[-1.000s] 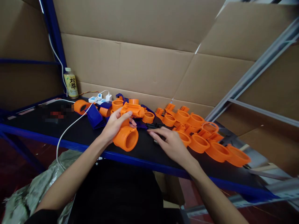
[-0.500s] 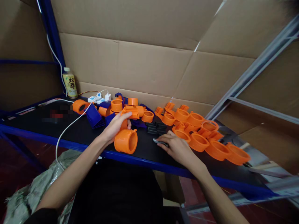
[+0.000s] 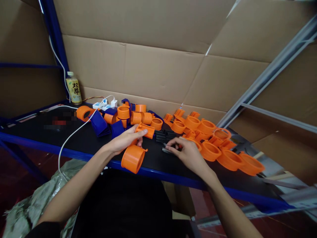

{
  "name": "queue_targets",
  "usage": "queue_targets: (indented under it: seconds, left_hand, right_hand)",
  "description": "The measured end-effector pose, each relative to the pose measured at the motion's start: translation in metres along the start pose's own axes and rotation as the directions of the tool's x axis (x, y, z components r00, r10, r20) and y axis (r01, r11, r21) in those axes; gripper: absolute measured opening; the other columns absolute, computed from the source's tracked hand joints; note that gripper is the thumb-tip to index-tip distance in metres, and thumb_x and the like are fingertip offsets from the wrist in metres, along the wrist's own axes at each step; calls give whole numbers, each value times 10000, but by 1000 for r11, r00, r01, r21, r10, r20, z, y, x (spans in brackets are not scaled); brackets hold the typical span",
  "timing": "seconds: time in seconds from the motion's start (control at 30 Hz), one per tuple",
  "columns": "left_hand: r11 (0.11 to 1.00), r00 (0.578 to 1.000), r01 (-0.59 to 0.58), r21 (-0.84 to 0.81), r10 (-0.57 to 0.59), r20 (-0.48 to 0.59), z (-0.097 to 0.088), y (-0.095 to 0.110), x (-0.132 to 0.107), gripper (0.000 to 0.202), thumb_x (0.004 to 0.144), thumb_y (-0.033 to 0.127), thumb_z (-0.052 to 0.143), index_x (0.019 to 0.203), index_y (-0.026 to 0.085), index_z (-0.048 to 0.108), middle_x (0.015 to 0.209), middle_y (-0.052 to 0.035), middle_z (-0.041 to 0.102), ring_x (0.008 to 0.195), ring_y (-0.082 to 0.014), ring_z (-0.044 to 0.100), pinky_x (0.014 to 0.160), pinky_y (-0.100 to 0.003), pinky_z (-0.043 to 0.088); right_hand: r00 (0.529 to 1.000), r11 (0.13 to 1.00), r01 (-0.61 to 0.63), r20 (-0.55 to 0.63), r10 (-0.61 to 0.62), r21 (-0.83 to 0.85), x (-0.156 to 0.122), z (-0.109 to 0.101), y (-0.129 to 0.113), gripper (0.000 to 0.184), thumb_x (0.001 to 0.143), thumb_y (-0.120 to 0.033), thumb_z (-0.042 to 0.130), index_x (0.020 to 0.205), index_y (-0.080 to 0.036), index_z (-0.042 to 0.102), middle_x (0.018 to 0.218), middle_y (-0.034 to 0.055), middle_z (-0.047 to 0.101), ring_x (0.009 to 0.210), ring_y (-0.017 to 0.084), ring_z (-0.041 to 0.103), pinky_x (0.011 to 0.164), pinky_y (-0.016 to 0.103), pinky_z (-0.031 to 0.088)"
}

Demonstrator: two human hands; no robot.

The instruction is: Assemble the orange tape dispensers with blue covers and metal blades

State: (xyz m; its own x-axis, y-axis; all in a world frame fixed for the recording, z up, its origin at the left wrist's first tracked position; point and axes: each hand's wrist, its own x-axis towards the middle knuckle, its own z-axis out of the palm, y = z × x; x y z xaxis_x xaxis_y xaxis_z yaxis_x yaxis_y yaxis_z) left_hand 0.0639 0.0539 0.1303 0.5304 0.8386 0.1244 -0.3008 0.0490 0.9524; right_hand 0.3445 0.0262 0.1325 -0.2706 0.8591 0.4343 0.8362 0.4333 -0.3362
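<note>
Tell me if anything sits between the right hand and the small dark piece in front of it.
Nothing visible does. The fingers of the right hand touch the small dark piece on the black shelf. The black blocks lie just behind it and the orange rings off to the right, neither in between.

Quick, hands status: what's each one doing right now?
Left hand: closed on the orange fitting.
Right hand: fingertips on a small grey piece; grip cannot be told.
</note>
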Motion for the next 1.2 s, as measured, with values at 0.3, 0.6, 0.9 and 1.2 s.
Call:
queue_targets:
  seconds: [0.3, 0.6, 0.9, 1.2]
  left_hand:
    - [972, 998, 24, 234, -38, 55, 7, -11, 2, 382, 897, 461, 705, 1129, 174, 605, 794, 22, 548, 661, -110, 504, 683, -274, 420]
    - [942, 997, -15, 336, -14, 82, 10, -10, 4, 407, 884, 440, 719, 1160, 166, 598, 943, -15, 637, 645, -99, 523, 618, -258, 400]
    - [966, 986, 61, 249, -98, 138, 7, -17, 10, 434, 844, 455, 769, 1098, 139, 615, 674, 24, 624, 573, -115, 584, 599, -249, 414]
    - [993, 994, 101, -57, -98, 47, 2, -14, 17, 324, 828, 351, 809, 1015, 136, 655, 752, -14, 674, 561, -100, 632, 542, -220, 498]
  right_hand:
    - [985, 974, 124, -142, -98, 189, 19, -14, -44, 210, 911, -410, 713, 943, -222, 801, 769, 28, 730, 641, 152, 563, 603, 292, 417]
    - [977, 982, 186, -113, -181, 34, 24, -13, -43, 167, 933, -367, 700, 930, -233, 800, 814, 35, 730, 733, 185, 620, 691, 327, 462]
    - [967, 960, 245, -98, -233, 133, 37, 11, -41, 167, 919, -381, 716, 942, -244, 808, 915, 58, 757, 872, 224, 679, 770, 351, 517]
    - [998, 968, 48, -18, -54, -246, 62, -14, 29, 256, 957, -395, 640, 1105, -250, 790, 1076, 84, 773, 996, 272, 698, 842, 394, 528]
